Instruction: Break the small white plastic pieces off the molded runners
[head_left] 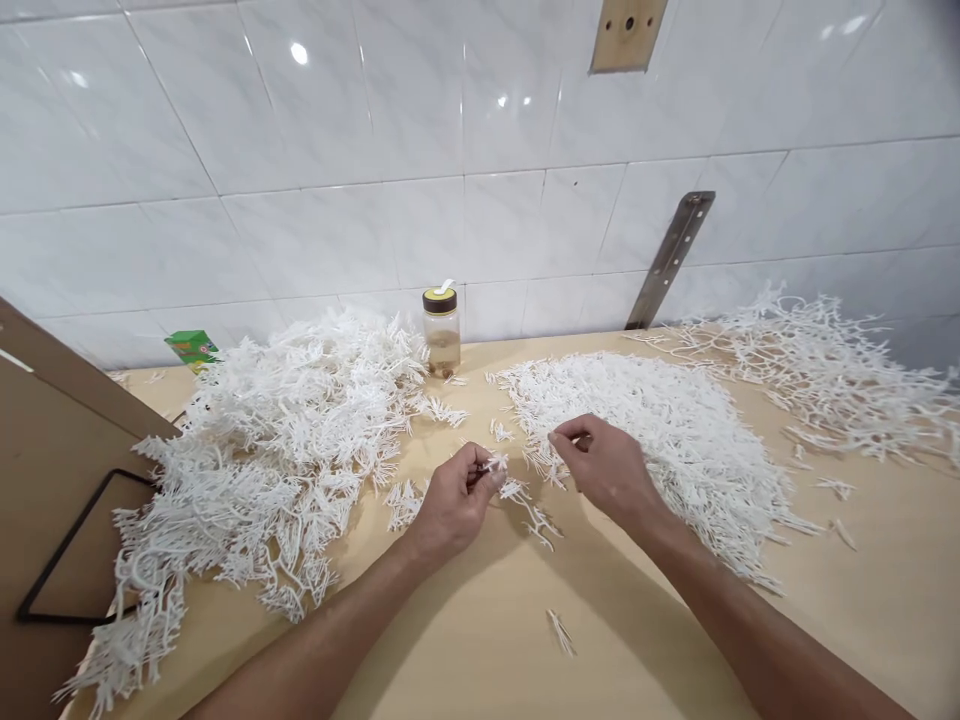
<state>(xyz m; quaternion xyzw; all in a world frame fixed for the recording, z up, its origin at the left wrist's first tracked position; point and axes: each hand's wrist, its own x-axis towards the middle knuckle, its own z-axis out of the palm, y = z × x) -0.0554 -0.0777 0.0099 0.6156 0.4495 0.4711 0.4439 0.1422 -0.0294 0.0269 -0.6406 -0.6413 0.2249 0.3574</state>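
My left hand (454, 500) pinches a small white branched piece (496, 462) between thumb and fingers, near the middle of the wooden table (480, 640). To the right, my right hand (600, 462) is closed in a pinch at the near left edge of a broad pile of short white pieces (645, 400); whatever its fingertips hold is too small to make out. Between and below the hands lies a thin white branched piece (536, 515). A tall heap of white branched pieces (300, 410) covers the left side of the table.
A clear jar with a dark and yellow lid (442, 335) stands by the tiled wall. Behind the left heap is a green box (193, 347). Bare white branches (832, 370) lie at the far right, near an upright metal strip (670, 262). A brown panel (56, 490) borders the left.
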